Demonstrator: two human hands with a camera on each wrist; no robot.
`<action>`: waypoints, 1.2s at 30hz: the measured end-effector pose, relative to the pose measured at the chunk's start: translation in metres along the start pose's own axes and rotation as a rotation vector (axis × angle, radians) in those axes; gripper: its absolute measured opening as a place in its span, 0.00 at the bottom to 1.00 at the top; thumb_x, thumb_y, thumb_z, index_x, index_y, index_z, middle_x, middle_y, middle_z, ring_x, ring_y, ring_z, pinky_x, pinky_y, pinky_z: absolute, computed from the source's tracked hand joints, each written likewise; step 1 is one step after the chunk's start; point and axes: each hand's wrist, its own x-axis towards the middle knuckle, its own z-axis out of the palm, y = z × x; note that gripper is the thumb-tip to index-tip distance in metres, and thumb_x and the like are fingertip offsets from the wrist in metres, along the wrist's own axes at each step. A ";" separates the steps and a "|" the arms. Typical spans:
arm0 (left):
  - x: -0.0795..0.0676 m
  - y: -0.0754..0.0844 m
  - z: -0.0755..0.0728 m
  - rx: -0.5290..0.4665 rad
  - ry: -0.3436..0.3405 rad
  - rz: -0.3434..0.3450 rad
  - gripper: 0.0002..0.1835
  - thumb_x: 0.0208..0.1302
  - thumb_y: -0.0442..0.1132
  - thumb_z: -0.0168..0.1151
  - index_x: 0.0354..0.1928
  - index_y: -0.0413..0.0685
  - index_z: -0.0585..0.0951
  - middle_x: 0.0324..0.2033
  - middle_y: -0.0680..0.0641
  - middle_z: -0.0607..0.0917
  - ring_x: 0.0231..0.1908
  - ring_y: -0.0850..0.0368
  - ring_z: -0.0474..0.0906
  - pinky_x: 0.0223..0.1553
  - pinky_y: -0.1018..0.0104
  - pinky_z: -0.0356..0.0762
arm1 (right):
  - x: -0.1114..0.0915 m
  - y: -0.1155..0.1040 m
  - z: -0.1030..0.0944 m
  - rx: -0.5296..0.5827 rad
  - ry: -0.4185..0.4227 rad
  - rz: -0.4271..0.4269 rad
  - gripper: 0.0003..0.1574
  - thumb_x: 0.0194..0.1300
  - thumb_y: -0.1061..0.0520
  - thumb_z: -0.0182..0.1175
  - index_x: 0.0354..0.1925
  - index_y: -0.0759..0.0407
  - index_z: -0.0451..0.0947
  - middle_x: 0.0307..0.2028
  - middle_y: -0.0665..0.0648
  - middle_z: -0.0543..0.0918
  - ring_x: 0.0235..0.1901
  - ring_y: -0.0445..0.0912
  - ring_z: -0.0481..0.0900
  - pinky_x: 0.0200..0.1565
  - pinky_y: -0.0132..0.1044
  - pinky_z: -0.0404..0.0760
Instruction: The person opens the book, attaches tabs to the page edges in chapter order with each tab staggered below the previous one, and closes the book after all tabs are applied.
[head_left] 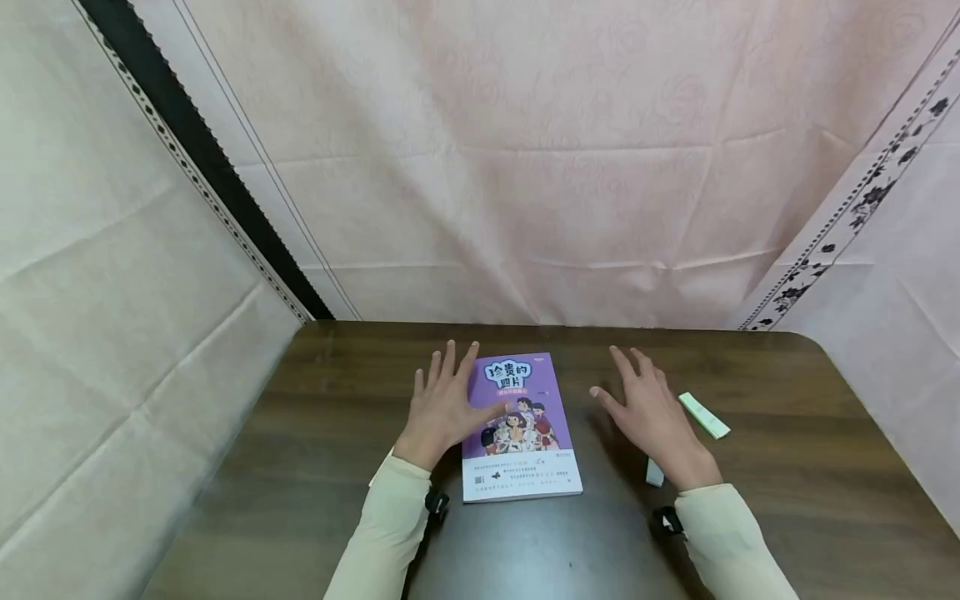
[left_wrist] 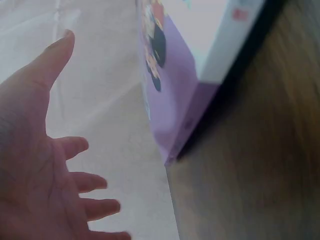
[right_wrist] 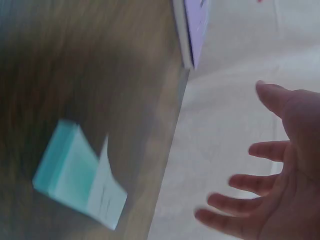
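A purple book (head_left: 528,417) with a white lower band and cartoon figures on its cover lies on the wooden table. Over its left edge is my left hand (head_left: 446,408), fingers spread and thumb reaching across the cover. In the left wrist view, the palm and fingers appear beside the book (left_wrist: 175,95) and grip nothing. My right hand (head_left: 652,412) hovers to the right of the book, also with spread fingers and nothing held. Behind that hand show a pale green strip (head_left: 703,415) and a small pale piece (head_left: 655,473), partly covered by the wrist.
In the right wrist view, a teal-and-white folded box-like item (right_wrist: 75,175) with a raised flap lies on the table (right_wrist: 125,85). Light cloth (head_left: 525,208) hangs behind the table's far edge and along both sides. Dark bands are worn at both wrists.
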 end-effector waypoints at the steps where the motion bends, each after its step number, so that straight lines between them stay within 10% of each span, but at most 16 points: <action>1: 0.000 0.001 0.000 -0.015 -0.005 0.001 0.62 0.57 0.77 0.66 0.86 0.62 0.49 0.84 0.38 0.46 0.82 0.34 0.42 0.77 0.30 0.45 | 0.000 -0.003 0.001 0.008 -0.007 -0.004 0.53 0.77 0.41 0.63 0.84 0.60 0.50 0.79 0.77 0.51 0.75 0.78 0.53 0.67 0.78 0.60; 18: -0.016 0.018 0.021 -0.269 -0.168 -0.070 0.60 0.58 0.62 0.78 0.85 0.52 0.55 0.82 0.32 0.53 0.79 0.28 0.51 0.68 0.24 0.63 | -0.031 -0.048 0.046 0.169 -0.204 0.080 0.44 0.71 0.52 0.70 0.73 0.74 0.66 0.61 0.74 0.78 0.54 0.62 0.83 0.56 0.61 0.83; 36: -0.006 0.015 0.031 -0.255 -0.247 -0.003 0.55 0.62 0.53 0.78 0.83 0.46 0.57 0.83 0.35 0.43 0.82 0.31 0.36 0.74 0.31 0.55 | -0.030 -0.069 0.060 0.150 -0.239 0.093 0.47 0.72 0.57 0.69 0.75 0.79 0.59 0.69 0.80 0.65 0.57 0.69 0.81 0.54 0.63 0.83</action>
